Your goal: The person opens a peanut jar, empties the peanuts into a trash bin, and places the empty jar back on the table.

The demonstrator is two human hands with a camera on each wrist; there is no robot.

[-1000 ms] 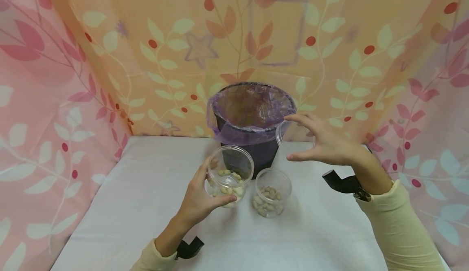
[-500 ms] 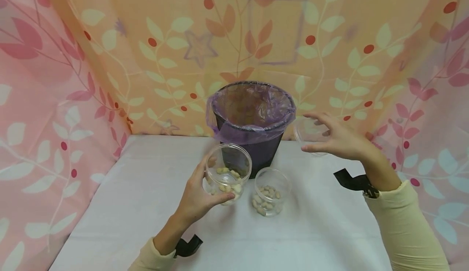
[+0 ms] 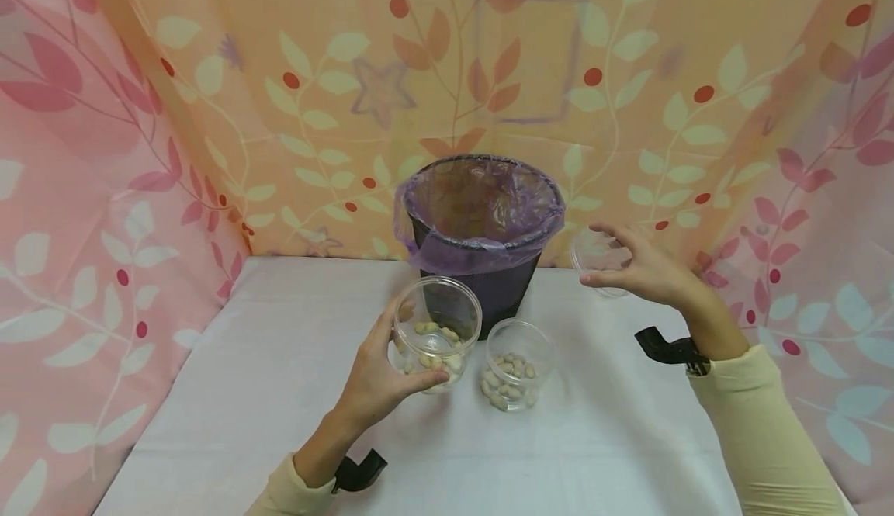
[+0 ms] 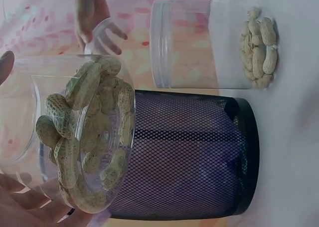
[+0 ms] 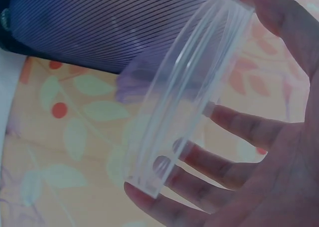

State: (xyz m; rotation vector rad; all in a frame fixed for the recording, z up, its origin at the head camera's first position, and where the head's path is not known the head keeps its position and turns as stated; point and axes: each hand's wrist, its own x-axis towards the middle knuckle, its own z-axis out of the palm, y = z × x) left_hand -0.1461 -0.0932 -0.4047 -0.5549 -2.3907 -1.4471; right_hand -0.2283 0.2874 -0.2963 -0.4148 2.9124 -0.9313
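The left hand (image 3: 380,380) curls its fingers and thumb round a clear plastic jar (image 3: 436,335) partly filled with peanuts in the shell (image 4: 89,137), holding it tilted near the middle of the white-covered table (image 3: 279,423). Just beside it on the right stands a second clear jar (image 3: 518,365), upright, with peanuts lying in its bottom. Behind both, at the table's far edge, stands a black mesh wastebasket (image 3: 482,229) lined with a purple bag. The right hand (image 3: 646,268) is raised to the right of the wastebasket, pinching a clear round lid (image 5: 187,95) by its rim between thumb and fingertips, the lid held on edge.
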